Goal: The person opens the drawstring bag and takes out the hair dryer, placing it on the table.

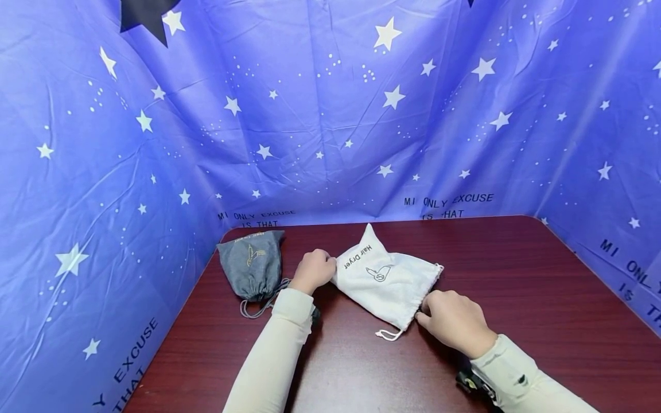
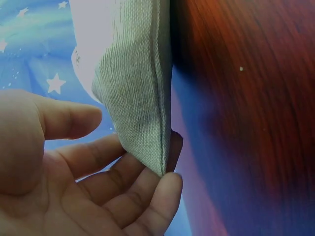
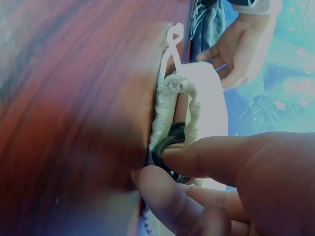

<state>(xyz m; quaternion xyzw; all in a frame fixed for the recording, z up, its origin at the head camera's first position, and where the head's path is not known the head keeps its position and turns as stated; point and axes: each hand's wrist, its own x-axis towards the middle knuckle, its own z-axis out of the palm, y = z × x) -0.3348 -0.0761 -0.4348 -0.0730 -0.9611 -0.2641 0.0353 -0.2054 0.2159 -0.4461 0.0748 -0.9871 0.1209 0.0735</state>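
A white cloth drawstring pouch [image 1: 361, 289] printed "Hair Dryer" lies on the table, its mouth towards my right hand [image 1: 454, 321]. In the right wrist view that mouth gapes, showing a brownish tube [image 3: 181, 109] and a black curved piece [image 3: 178, 132] inside. My right thumb and fingers pinch the black piece at the opening. At the opposite end, my left hand [image 1: 314, 271] touches a closed corner of the pouch. Its fingers lie relaxed behind that corner in the left wrist view, with the thumb held apart from the cloth.
Left of my left hand lies a grey drawstring pouch [image 1: 253, 267] with a yellow hair-dryer print, its cords trailing. A white drawstring loop [image 1: 389, 335] hangs off the white pouch. The dark red table [image 1: 351, 378] is bordered by blue star-printed curtains [image 1: 320, 126].
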